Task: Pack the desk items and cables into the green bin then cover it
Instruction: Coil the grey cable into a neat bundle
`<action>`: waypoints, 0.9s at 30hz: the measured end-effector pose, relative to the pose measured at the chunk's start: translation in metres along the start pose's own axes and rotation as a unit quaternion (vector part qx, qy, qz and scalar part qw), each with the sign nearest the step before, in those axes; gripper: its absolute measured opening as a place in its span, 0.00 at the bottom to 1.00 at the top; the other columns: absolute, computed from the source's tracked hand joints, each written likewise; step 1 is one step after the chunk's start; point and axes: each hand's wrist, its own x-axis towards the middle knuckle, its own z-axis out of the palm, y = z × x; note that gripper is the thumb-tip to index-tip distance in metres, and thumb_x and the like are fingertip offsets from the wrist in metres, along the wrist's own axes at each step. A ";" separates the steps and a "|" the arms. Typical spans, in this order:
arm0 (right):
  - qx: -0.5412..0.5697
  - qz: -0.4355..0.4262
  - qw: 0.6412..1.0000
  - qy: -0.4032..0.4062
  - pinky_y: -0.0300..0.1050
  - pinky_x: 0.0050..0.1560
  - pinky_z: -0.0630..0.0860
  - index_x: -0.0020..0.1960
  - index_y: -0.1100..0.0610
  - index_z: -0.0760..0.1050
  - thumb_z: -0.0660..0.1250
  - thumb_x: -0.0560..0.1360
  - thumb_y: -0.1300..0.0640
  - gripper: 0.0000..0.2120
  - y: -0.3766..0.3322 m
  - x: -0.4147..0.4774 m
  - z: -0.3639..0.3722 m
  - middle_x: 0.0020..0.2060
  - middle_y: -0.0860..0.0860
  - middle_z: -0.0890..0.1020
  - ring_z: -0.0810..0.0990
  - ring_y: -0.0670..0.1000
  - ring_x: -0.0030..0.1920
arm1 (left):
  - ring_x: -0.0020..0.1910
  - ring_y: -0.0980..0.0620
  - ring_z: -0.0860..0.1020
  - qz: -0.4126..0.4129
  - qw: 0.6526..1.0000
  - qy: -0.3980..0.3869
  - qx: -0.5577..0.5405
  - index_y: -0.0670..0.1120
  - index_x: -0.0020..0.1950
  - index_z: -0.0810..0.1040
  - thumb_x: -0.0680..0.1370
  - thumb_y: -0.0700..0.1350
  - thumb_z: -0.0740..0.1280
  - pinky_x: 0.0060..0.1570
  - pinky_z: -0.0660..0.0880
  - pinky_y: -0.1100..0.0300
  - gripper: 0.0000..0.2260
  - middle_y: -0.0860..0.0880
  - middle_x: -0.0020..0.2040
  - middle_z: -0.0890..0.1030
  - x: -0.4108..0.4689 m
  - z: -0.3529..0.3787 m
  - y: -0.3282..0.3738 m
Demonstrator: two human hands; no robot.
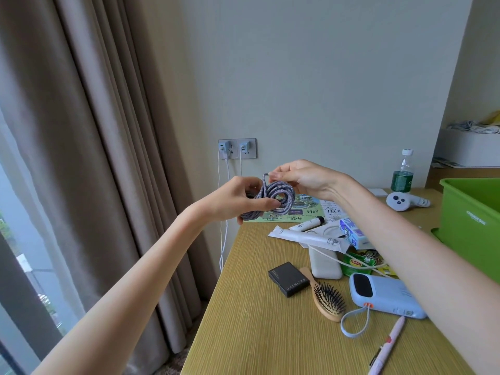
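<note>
A grey braided cable [273, 195] is wound into a coil and held in the air above the desk's far left corner. My left hand [238, 198] grips the coil's left side and bottom. My right hand [300, 177] pinches the cable's loose end at the top of the coil. The green bin [470, 226] stands open at the right edge of the desk, apart from both hands. On the desk [257, 334] lie a black box [289, 279], a wooden hairbrush [324, 295], a blue power bank [384, 296] with a strap, white tubes [305, 236] and a pink pen [387, 347].
A wall socket [237, 149] holds white chargers with cables hanging down beside the desk. A water bottle [403, 171] and a white controller [400, 202] stand at the back. Curtains [94, 158] hang at the left. A white box [468, 147] with cords sits at the far right.
</note>
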 end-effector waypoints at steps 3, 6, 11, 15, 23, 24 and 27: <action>0.003 0.000 1.000 0.007 0.35 0.37 0.78 0.51 0.63 0.76 0.64 0.79 0.59 0.07 0.001 0.001 0.001 0.41 0.55 0.81 0.79 0.48 0.39 | 0.35 0.51 0.79 -0.001 1.000 -0.002 0.005 0.39 0.54 0.78 0.75 0.49 0.72 0.23 0.73 0.59 0.15 0.45 0.40 0.82 0.002 0.000 0.000; -0.001 0.015 1.000 0.022 0.35 0.34 0.78 0.50 0.63 0.78 0.65 0.78 0.60 0.06 0.002 0.003 0.001 0.39 0.54 0.82 0.80 0.46 0.35 | 0.33 0.53 0.78 0.001 1.000 -0.001 0.012 0.40 0.55 0.78 0.75 0.49 0.72 0.24 0.73 0.59 0.15 0.48 0.38 0.81 0.001 0.000 -0.001; 0.002 0.052 0.998 0.042 0.35 0.30 0.76 0.44 0.62 0.79 0.69 0.76 0.62 0.04 0.000 0.007 0.001 0.33 0.51 0.83 0.81 0.44 0.30 | 0.30 0.55 0.77 -0.009 0.998 0.029 0.053 0.39 0.54 0.73 0.74 0.50 0.73 0.24 0.73 0.61 0.18 0.49 0.38 0.81 0.003 0.003 -0.005; 0.012 0.117 0.991 0.055 0.37 0.34 0.78 0.43 0.58 0.79 0.69 0.74 0.61 0.01 -0.002 0.010 -0.002 0.35 0.51 0.83 0.80 0.48 0.34 | 0.30 0.56 0.76 0.004 0.997 0.048 0.054 0.47 0.57 0.66 0.73 0.50 0.74 0.25 0.72 0.63 0.21 0.48 0.41 0.83 0.002 0.006 -0.010; -0.069 0.184 0.976 0.097 0.38 0.28 0.63 0.32 0.52 0.75 0.71 0.66 0.58 0.07 0.005 0.013 0.001 0.26 0.47 0.78 0.70 0.44 0.22 | 0.39 0.47 0.81 0.035 0.981 0.074 0.174 0.51 0.56 0.68 0.71 0.60 0.71 0.44 0.78 0.43 0.22 0.51 0.42 0.80 0.005 0.012 -0.018; -0.077 0.185 0.975 0.095 0.39 0.28 0.62 0.32 0.52 0.74 0.71 0.66 0.57 0.07 0.005 0.013 0.000 0.25 0.47 0.76 0.68 0.44 0.22 | 0.40 0.49 0.82 0.037 0.981 0.076 0.175 0.51 0.57 0.70 0.71 0.60 0.72 0.44 0.79 0.45 0.22 0.53 0.44 0.79 0.005 0.012 -0.018; -0.069 0.181 0.977 0.090 0.41 0.30 0.61 0.35 0.52 0.74 0.68 0.68 0.57 0.05 0.008 0.012 0.001 0.28 0.48 0.74 0.66 0.46 0.27 | 0.31 0.58 0.79 0.043 0.989 0.076 0.120 0.48 0.58 0.75 0.73 0.56 0.73 0.34 0.77 0.59 0.19 0.58 0.39 0.80 0.004 0.013 -0.018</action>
